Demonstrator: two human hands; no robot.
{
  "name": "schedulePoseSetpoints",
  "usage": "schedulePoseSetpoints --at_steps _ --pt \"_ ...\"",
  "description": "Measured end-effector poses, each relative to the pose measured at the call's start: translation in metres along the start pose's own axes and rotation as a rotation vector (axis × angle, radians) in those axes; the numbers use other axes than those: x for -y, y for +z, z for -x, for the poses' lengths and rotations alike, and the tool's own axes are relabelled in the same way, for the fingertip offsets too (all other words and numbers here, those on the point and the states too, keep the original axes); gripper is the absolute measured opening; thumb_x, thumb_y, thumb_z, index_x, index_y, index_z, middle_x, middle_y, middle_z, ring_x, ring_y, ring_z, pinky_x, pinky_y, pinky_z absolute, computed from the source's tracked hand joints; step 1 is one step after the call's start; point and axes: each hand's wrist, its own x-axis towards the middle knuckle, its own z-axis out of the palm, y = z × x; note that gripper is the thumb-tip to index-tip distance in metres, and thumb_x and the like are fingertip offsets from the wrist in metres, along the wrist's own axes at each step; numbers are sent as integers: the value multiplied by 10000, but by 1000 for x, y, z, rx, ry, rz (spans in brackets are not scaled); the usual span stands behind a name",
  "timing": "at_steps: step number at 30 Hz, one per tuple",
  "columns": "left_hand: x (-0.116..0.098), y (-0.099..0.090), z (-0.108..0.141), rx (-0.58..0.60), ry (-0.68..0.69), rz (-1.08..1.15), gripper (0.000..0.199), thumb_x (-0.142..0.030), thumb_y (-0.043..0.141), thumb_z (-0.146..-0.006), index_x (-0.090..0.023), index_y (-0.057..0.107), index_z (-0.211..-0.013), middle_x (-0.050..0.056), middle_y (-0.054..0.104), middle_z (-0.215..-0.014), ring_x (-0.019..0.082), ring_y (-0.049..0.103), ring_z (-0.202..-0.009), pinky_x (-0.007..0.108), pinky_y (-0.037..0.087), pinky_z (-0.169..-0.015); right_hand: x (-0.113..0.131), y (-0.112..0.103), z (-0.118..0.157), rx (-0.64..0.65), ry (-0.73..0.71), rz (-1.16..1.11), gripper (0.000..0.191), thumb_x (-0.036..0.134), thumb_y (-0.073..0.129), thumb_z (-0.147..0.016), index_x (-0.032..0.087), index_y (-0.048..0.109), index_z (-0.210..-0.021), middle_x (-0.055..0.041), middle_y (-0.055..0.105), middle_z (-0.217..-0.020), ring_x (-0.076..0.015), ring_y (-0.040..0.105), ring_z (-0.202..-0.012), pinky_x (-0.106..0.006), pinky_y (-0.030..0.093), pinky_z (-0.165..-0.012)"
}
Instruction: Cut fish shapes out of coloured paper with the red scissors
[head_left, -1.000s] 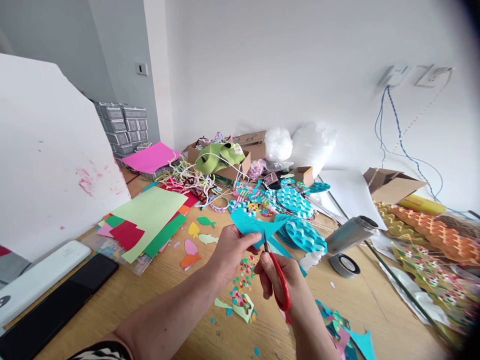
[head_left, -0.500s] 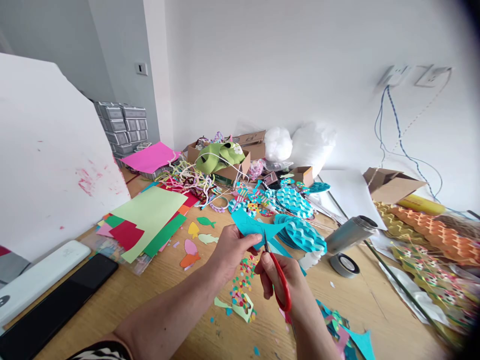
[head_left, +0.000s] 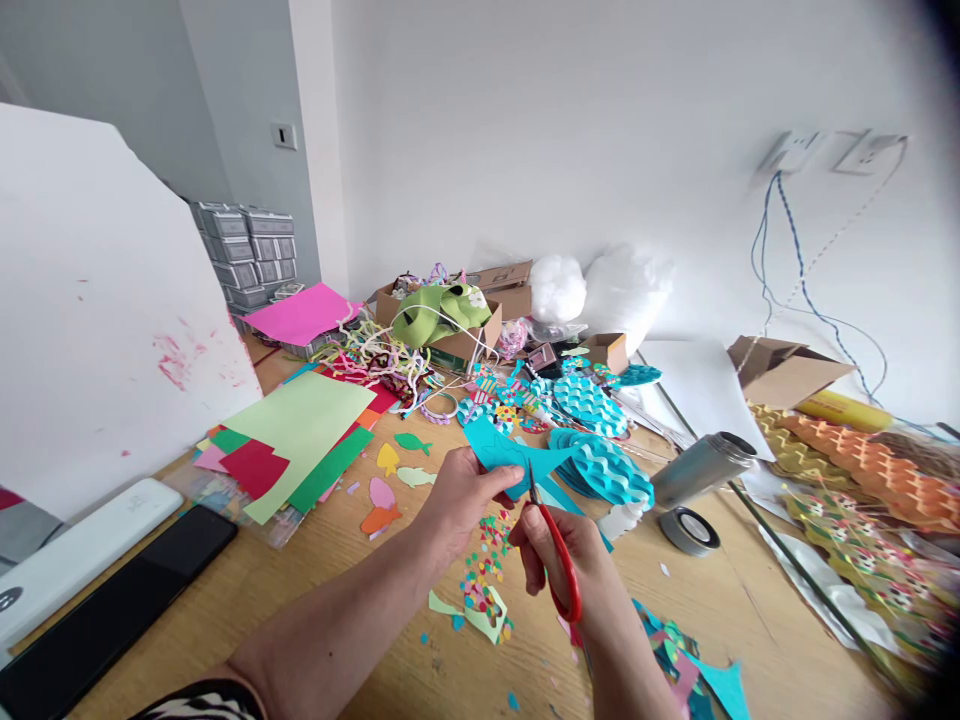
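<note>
A piece of blue paper (head_left: 491,445) with drawn pencil lines is pinched between the thumb and fingers of my left hand (head_left: 469,490). My right hand (head_left: 559,545) grips red-handled scissors (head_left: 568,570), whose blades meet the lower edge of the paper. Beneath both hands lie many small coloured paper dots (head_left: 480,580) and a pale green offcut (head_left: 491,618). Left of my left hand, paper fish rest on the wooden table (head_left: 352,600): a green fish (head_left: 412,443), a yellow one (head_left: 387,459) and an orange one (head_left: 380,518) among several.
Coloured paper sheets (head_left: 307,430) are stacked at left, near a black phone (head_left: 127,610). Right of my hands are wavy blue paper discs (head_left: 607,470), a white glue bottle (head_left: 621,520), a steel flask (head_left: 705,468) and a roll of tape (head_left: 688,531). Blue scraps (head_left: 720,685) lie lower right.
</note>
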Motion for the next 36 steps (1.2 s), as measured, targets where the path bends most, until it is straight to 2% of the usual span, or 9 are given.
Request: schedulePoseSetpoints --at_steps 6,17,24,32,36 --pt "-1 1 0 6 6 -1 198 -280 674 -651 -132 548 -615 13 555 -574 112 497 -538 256 406 -553 3 -1 0 -14 -63 56 611 701 430 -824 133 632 -721 -7 556 -433 -131 470 -466 -242 355 -503" --pt "-1 0 1 30 9 -3 197 -280 663 -659 -133 543 -607 13 552 -568 106 487 -521 247 395 -527 8 0 1 -14 13 17 594 705 466 -794 141 616 -685 26 500 -373 -101 411 -380 -221 309 -443" --pt "1 -1 0 22 10 -10 203 -290 669 -657 -131 549 -614 15 561 -573 110 498 -528 252 402 -539 8 0 2 -6 10 -1 586 691 472 -799 137 623 -681 33 478 -358 -101 415 -375 -216 309 -440" --pt "-2 1 1 17 6 -10 196 -292 675 -654 -128 571 -629 23 575 -593 122 515 -550 264 410 -555 6 -1 1 -13 -62 27 613 700 451 -814 135 649 -685 2 525 -396 -126 462 -437 -240 370 -503" --pt "-1 1 1 18 11 -10 200 -290 677 -651 -132 559 -618 16 563 -581 115 501 -539 259 402 -544 4 0 1 -18 -45 14 608 692 444 -826 132 647 -701 16 508 -381 -114 446 -414 -232 368 -494"
